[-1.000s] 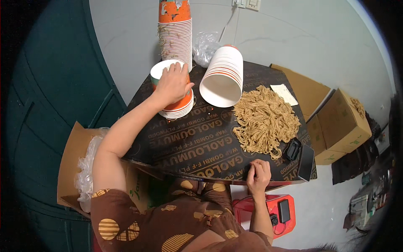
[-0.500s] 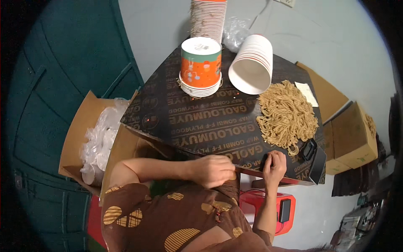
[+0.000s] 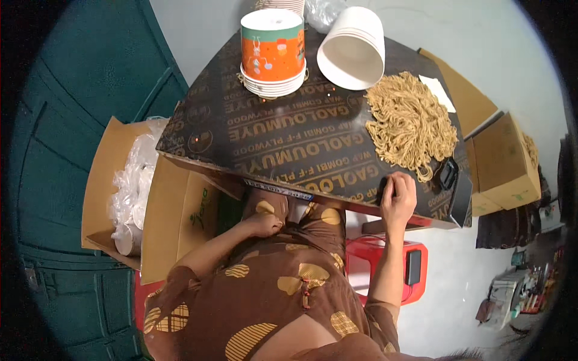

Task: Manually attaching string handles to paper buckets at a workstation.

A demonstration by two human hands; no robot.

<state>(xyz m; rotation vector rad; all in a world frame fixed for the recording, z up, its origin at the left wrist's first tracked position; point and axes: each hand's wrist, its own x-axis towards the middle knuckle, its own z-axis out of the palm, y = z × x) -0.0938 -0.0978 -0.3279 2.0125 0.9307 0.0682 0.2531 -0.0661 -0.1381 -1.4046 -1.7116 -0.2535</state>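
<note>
My left hand [image 3: 265, 224] is low over my lap, in front of the table's near edge. Its fingers are curled and mostly turned away, so anything inside them is hidden. At the near right edge of the black table [image 3: 289, 150] rests my right hand [image 3: 398, 194], fingers bent together. A dark patch shows beside its fingertips; I cannot make out whether it is a thing or shadow. Just beyond lies a heap of tan cord loops [image 3: 412, 123]. To the right of that hand is a black clip-like device [image 3: 447, 173].
Upside-down orange and white paper buckets [image 3: 273, 51] stand at the back, with white buckets [image 3: 352, 51] lying beside them. Left is a carton [image 3: 158, 228] of plastic-wrapped cups [image 3: 135, 186]. Another carton [image 3: 506, 165] stands right. A red stool [image 3: 415, 271] carries a black power bank [image 3: 413, 268].
My left hand has dropped from the table's edge to my lap, moving left and nearer my body. My right hand stays at the edge. The view has shifted, so the table sits higher.
</note>
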